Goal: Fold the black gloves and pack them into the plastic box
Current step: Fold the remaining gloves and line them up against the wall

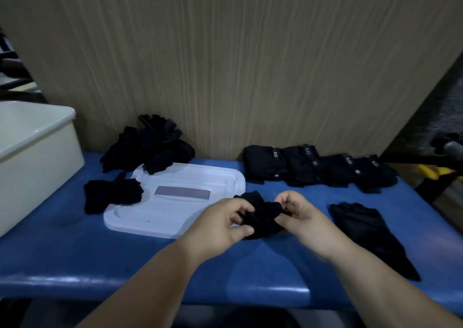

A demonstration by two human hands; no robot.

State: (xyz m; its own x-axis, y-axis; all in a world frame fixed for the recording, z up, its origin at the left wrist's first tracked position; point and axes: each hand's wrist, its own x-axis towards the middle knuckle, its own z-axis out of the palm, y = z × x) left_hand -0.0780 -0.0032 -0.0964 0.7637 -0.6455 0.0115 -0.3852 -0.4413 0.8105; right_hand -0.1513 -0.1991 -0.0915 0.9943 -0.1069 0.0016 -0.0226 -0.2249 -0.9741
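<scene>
Listener: Progress?
Describer: Left hand (225, 217) and right hand (298, 212) are pinching one bunched black glove (263, 218) between them. Folded gloves (313, 167) are lying beyond the right hand, not yet packed.
Listener: What's remaining or blocking?
Describer: An unfolded pile (147, 147) is waiting beyond the left hand; a flat glove (368, 230) is lying beside the right. The white lid (175, 217) is sitting between left hand and plastic box (37, 167).

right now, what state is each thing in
left hand, grips the bunched glove
right hand, pinches the same glove
bunched glove, crumpled, held between both hands
plastic box, open, lid off
lid, lying flat on the table
glove heap, unfolded, piled
glove row, folded, lined up
flat glove, spread out, untouched
</scene>
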